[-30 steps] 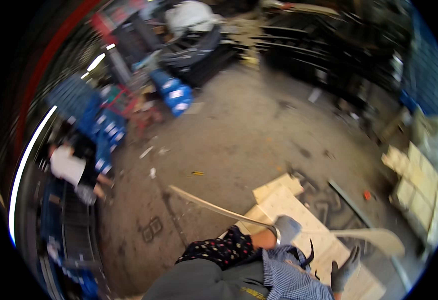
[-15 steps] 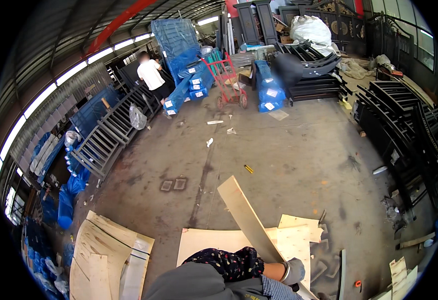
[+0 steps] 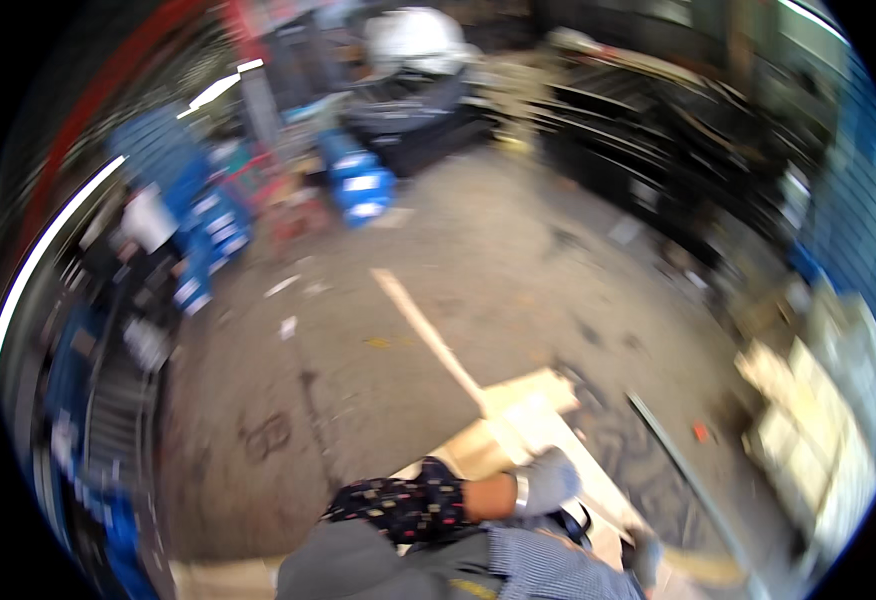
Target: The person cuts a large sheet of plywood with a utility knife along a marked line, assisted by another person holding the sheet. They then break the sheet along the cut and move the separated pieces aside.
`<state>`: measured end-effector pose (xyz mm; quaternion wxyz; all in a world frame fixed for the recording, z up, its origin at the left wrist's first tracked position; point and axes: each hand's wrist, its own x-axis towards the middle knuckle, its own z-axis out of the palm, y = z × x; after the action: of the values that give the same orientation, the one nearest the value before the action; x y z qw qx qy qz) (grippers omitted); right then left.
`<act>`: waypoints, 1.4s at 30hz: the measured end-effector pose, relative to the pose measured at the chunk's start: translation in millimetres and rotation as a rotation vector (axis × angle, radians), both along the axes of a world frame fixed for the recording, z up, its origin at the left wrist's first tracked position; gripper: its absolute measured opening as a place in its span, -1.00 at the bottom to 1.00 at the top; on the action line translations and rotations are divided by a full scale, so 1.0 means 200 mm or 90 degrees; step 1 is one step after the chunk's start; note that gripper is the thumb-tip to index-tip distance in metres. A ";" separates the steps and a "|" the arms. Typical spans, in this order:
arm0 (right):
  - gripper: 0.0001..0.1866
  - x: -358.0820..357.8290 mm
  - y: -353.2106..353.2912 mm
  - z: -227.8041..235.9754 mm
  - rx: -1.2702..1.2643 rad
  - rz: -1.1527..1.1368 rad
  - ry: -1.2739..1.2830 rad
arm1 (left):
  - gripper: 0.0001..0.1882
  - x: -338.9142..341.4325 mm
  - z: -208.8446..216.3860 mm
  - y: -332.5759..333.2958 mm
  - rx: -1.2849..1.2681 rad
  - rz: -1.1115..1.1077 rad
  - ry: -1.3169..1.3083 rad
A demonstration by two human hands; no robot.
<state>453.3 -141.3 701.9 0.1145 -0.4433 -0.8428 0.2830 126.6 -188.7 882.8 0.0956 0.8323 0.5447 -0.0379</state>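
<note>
My left hand [image 3: 548, 482], in a grey glove, lies against a long pale wooden plank [image 3: 428, 338] and appears closed on it; blur hides the fingertips. The plank reaches away across the floor, its narrow side showing. Pale wooden boards [image 3: 530, 396] lie beneath and beside it. My right hand [image 3: 645, 556], also gloved, is low in the view past my checked sleeve, close to the boards, with its fingers smeared and partly hidden. Between the hands sits a dark curved item [image 3: 580, 525] that I cannot make out.
A grey metal bar [image 3: 693, 480] and a small orange object [image 3: 700, 432] lie right of the boards. Stacked pale wood [image 3: 808, 430] stands at the far right. Black metal frames [image 3: 648, 150] line the back right. Blue-wrapped bundles [image 3: 356, 185] and a person in white [image 3: 150, 220] are farther off.
My view has swung right and blurred. The plank now shows its narrow side instead of its broad face. My right glove has come into sight at the lower edge.
</note>
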 end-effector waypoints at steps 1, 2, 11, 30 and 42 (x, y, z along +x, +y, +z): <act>-0.67 -0.01 -0.06 0.07 0.008 -0.043 0.018 | -0.90 -0.01 0.02 0.01 0.013 -0.033 -0.052; -0.66 -0.03 -0.09 0.12 0.042 -0.065 0.066 | -0.91 0.02 0.10 0.03 0.004 -0.045 -0.009; -0.67 0.08 -0.30 0.18 -0.011 -0.266 0.038 | -0.78 0.32 0.45 0.15 -0.059 -0.227 0.213; -0.83 0.26 0.57 -0.25 0.008 -0.489 -0.238 | -0.71 0.02 0.51 1.36 0.048 -0.351 0.231; -0.86 0.10 1.40 0.07 0.036 -0.457 -0.306 | -0.81 -0.32 0.55 2.32 -0.029 -0.344 0.013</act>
<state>473.6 138.4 716.6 0.0184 -0.7584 -0.6452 0.0911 62.2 274.4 991.8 0.0956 0.9445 0.3031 -0.0826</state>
